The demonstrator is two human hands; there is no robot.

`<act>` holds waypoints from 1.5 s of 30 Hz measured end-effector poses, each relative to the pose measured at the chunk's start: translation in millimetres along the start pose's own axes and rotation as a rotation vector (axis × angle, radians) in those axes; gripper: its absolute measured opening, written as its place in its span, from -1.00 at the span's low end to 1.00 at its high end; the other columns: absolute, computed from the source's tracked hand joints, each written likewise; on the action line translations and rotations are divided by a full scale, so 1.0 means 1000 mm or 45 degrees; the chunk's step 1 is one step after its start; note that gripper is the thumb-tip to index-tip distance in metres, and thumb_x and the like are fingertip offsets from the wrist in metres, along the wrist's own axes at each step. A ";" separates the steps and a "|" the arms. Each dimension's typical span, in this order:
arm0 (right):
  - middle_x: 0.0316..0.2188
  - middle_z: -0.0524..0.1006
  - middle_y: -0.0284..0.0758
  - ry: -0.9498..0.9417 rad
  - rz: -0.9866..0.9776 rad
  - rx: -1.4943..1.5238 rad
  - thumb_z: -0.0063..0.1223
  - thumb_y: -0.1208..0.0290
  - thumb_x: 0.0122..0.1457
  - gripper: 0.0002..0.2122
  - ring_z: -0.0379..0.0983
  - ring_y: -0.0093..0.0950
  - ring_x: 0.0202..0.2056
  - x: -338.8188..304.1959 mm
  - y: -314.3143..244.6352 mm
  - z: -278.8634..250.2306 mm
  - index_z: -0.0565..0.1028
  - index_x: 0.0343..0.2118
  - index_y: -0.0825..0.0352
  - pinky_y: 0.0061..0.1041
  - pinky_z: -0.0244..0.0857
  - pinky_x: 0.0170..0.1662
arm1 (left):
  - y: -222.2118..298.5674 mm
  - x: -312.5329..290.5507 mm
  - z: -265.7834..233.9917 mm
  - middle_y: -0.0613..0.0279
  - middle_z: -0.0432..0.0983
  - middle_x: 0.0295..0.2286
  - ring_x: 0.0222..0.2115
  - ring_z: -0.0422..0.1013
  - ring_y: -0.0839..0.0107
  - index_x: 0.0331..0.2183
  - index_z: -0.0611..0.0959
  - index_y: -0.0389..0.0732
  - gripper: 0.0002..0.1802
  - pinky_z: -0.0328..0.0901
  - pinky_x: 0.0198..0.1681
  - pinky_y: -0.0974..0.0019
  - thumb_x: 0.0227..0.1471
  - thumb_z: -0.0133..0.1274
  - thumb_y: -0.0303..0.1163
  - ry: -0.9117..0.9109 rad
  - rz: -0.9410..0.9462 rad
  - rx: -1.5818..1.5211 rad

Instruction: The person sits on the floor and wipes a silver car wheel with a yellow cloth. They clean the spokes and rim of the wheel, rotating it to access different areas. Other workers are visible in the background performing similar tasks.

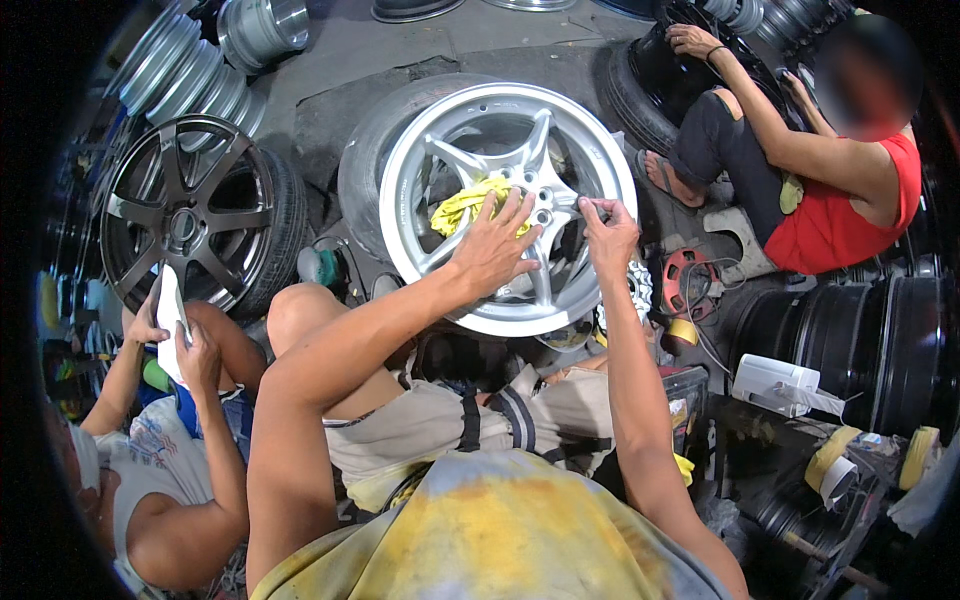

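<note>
In front of me a silver alloy wheel rim with several spokes lies tilted over a grey tyre. My left hand is spread over its hub, fingers stretched out and apart. A crumpled yellow cloth sits on the spokes beside and partly under those fingers. My right hand is at the right-hand spoke, thumb and forefinger pinched together close to its outer end. Whatever lies between those fingertips is too small to make out.
At left, a person holds a white sheet beside a dark multi-spoke wheel and tyre. A person in a red top works at a black rim. A red ring-shaped object, cable and stacked black rims are at right.
</note>
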State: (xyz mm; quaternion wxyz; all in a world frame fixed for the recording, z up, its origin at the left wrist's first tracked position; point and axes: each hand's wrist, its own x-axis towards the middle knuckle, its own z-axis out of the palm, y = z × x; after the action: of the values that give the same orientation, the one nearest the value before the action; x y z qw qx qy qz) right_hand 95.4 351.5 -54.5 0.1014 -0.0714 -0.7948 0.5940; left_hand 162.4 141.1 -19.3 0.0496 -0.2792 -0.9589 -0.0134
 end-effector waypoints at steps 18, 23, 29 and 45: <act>-0.66 0.51 -0.44 -0.037 0.033 -0.027 0.41 0.27 0.07 -0.73 0.37 -0.69 -0.69 0.001 0.001 0.005 0.62 -0.40 0.41 -0.63 0.17 -0.59 | -0.008 0.001 -0.019 -0.12 0.09 0.29 0.32 -0.01 -0.11 0.13 0.54 0.01 -0.34 -0.03 0.30 -0.27 0.08 0.10 0.15 -0.136 -0.093 0.030; -0.63 0.54 -0.41 -0.029 0.009 -0.028 0.39 0.27 0.08 -0.71 0.38 -0.70 -0.67 0.009 0.011 -0.009 0.61 -0.39 0.44 -0.62 0.20 -0.57 | -0.010 0.005 -0.028 -0.14 0.05 0.30 0.32 -0.01 -0.15 0.19 0.44 0.04 -0.26 0.03 0.26 -0.30 0.03 0.20 0.08 -0.263 -0.165 0.096; -0.59 0.56 -0.36 -0.060 0.026 -0.137 0.39 0.29 0.08 -0.72 0.41 -0.67 -0.65 0.006 0.006 -0.017 0.61 -0.37 0.45 -0.62 0.22 -0.58 | -0.020 0.004 -0.006 -0.16 0.25 0.10 0.15 0.21 -0.05 0.02 0.51 -0.07 -0.46 0.32 -0.02 -0.08 -0.07 0.22 -0.39 -0.131 -0.216 0.048; -0.67 0.53 -0.41 -0.156 0.029 -0.152 0.41 0.28 0.06 -0.72 0.39 -0.68 -0.67 0.000 -0.018 0.005 0.61 -0.38 0.43 -0.65 0.23 -0.58 | -0.033 0.011 -0.025 -0.17 0.47 -0.25 -0.12 0.43 -0.05 -0.38 0.66 -0.41 -0.83 0.38 -0.01 0.10 -0.13 0.08 -0.65 -0.100 -0.133 -0.399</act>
State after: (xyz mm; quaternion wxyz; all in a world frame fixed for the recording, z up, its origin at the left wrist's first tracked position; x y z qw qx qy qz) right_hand 94.1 341.9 -38.2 0.0412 -0.0499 -0.8327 0.5500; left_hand 137.5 117.5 7.2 -0.0329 -0.2334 -0.9595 -0.1542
